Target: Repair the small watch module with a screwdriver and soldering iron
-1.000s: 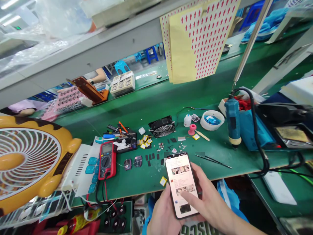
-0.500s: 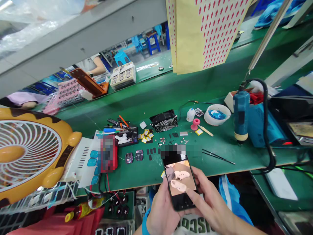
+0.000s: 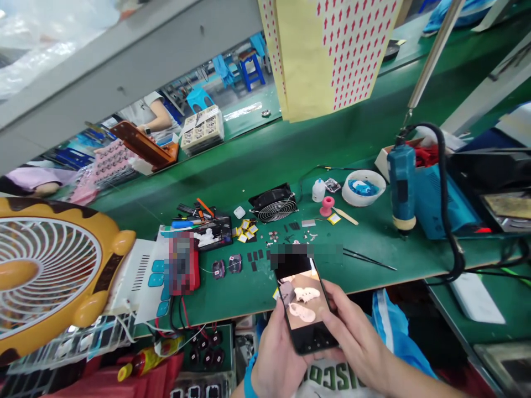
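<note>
Black phone [image 3: 306, 309], held over the green bench's [image 3: 240, 293] near edge | left hand [image 3: 274, 345] cradling it, fingers curled round; right hand [image 3: 354, 326] fingers grasping the other edge | shoe photo [image 3: 301, 301] already up, not yet closed; tweezers [image 3: 369, 258] lie unheld | versus a second ago: list of posts gone, photo in!

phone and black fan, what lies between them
Head view: small black strips and scattered tiny parts lie on the green bench between the phone and black fan.

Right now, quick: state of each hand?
Left hand: closed, holding the phone from its left side.
Right hand: closed on the phone's right side.
</note>
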